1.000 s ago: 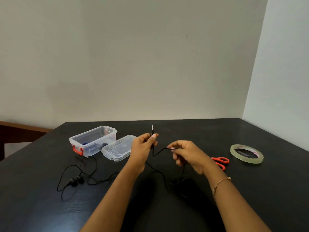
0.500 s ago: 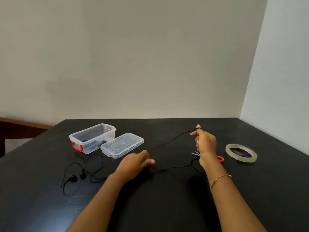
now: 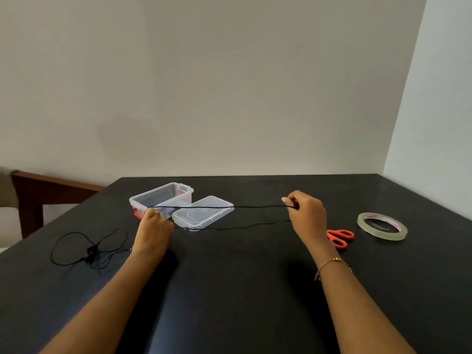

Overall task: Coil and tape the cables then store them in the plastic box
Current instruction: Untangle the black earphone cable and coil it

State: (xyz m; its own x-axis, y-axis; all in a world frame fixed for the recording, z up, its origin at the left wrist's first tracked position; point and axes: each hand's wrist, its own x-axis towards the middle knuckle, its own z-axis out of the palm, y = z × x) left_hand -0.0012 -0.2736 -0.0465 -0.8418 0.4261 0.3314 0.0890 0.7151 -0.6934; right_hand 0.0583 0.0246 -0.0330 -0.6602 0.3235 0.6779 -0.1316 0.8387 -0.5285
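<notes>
Black cable [image 3: 255,206] runs taut between the left hand [image 3: 153,226], pinching one end at nine o'clock, and the right hand [image 3: 305,213], pinching it at three o'clock, above the dark table [image 3: 242,290]. This looks like straightening before coiling. Next, the person likely needs to loop it evenly, with the tape roll [image 3: 381,226] farther out at three o'clock and the open plastic box [image 3: 163,198] at ten.

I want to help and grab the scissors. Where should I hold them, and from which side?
Probably the orange handles. The scissors lie flat on the table just right of the right hand's wrist, loops pointing right toward the tape. The blades are hidden behind that wrist, so come from above on the right and pinch the loops.
</notes>
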